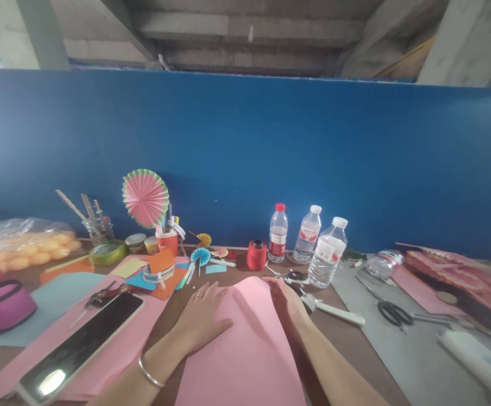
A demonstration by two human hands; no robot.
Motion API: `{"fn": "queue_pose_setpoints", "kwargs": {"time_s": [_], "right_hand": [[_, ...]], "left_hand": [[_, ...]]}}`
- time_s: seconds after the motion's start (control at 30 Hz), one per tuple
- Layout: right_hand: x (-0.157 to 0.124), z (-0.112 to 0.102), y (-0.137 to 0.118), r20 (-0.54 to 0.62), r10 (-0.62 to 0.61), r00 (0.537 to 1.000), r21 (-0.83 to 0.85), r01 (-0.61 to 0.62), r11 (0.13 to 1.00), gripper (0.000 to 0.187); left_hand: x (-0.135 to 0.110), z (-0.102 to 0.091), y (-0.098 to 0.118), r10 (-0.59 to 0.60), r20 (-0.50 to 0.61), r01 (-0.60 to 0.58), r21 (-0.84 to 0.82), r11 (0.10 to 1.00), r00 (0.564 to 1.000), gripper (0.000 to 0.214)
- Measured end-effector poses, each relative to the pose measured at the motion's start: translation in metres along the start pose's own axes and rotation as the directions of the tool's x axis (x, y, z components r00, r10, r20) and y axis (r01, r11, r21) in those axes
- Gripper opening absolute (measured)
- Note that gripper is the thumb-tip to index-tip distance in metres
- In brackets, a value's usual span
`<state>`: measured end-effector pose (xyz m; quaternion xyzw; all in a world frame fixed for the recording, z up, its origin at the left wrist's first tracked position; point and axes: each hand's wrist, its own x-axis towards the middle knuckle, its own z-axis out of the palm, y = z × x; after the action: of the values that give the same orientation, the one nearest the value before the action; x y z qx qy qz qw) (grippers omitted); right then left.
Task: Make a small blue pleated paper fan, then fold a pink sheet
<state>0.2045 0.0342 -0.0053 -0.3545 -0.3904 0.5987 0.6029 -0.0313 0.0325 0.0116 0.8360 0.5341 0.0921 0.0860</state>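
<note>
A large sheet of pink paper [245, 349] lies in front of me, its far end curving up off the table. My left hand [200, 316] rests flat on the sheet's left edge, fingers stretched and thumb pointing inward. At the far right corner, my right hand [285, 301] lies along the paper's edge with its fingertips at the rim; part of the fingers is hidden, and I cannot tell whether they pinch it. Beyond the sheet stands a red spool of thread [256, 255]. A white-handled tool [334, 310] lies just right of my right hand.
Three water bottles [328, 252] stand at the back. A phone [82, 344] lies on pink paper at left, near a red cup [168, 243] with a pink paper fan [145, 198]. Black-handled scissors [393, 313] lie right. A blue partition [245, 146] closes the back.
</note>
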Motion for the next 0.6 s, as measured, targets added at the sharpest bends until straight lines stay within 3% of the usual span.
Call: {"fn": "queue_pose_setpoints", "kwargs": {"time_s": [0.13,0.23,0.33,0.43,0.6], "right_hand": [[-0.003,0.008,0.006,-0.028,0.05,0.998,0.1,-0.047,0.994,0.049],[-0.008,0.014,0.007,0.045,0.061,0.997,0.075,-0.065,0.995,0.05],[-0.014,0.018,0.004,0.132,-0.002,0.991,-0.197,0.028,0.98,0.038],[-0.019,0.021,-0.001,0.218,-0.073,0.973,-0.491,0.174,0.854,0.036],[-0.028,0.027,-0.009,0.471,-0.088,0.878,-0.612,0.397,0.684,0.053]], "left_hand": [[0.001,0.002,0.001,0.021,-0.008,-0.021,-0.005,1.0,1.0,0.068],[0.003,0.007,0.0,0.029,-0.032,-0.029,-0.004,1.0,0.999,0.065],[0.006,0.008,-0.002,-0.007,-0.06,0.007,-0.006,1.0,0.998,0.055],[0.006,0.003,-0.001,-0.034,-0.077,0.034,-0.002,0.999,0.996,0.045],[0.001,0.001,0.001,0.002,-0.134,0.012,0.106,0.994,0.991,0.053]]}}
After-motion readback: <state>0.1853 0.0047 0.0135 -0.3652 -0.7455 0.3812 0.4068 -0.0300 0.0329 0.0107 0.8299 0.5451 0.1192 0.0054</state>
